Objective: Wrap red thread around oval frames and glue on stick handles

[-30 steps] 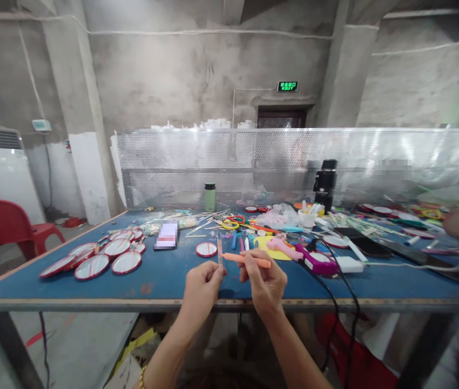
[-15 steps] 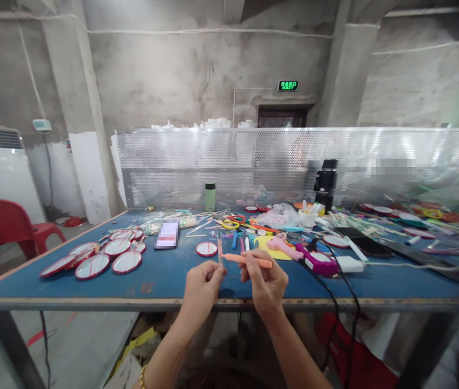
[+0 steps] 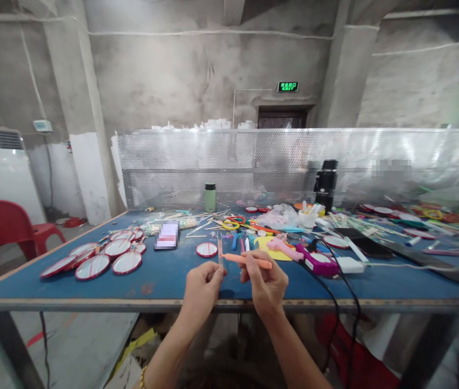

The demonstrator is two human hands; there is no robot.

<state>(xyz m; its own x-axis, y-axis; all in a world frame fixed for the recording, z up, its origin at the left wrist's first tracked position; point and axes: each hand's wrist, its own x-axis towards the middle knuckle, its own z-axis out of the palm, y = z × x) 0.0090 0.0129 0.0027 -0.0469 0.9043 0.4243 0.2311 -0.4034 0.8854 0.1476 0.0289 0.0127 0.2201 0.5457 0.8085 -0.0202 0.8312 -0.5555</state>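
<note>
My left hand (image 3: 201, 286) is closed on a thin wooden stick (image 3: 220, 252) that stands upright from my fingers. My right hand (image 3: 265, 281) grips an orange marker (image 3: 247, 260) held level, with its tip pointing left at the stick. Both hands hover over the near edge of the blue table (image 3: 164, 278). A small round red-rimmed disc (image 3: 206, 249) lies on the table just beyond my left hand.
Several red-rimmed discs (image 3: 103, 258) lie at the left. A pink and purple glue gun (image 3: 310, 260) with black cables lies right of my hands, by a white adapter (image 3: 350, 264). A green bottle (image 3: 210, 197), black cylinder (image 3: 325, 182) and craft clutter stand before a perforated metal screen (image 3: 253, 162). A red chair (image 3: 4, 227) is far left.
My hands stay almost still with the stick and marker. Another person's hand and sleeve at the far right edge has withdrawn out of view.
</note>
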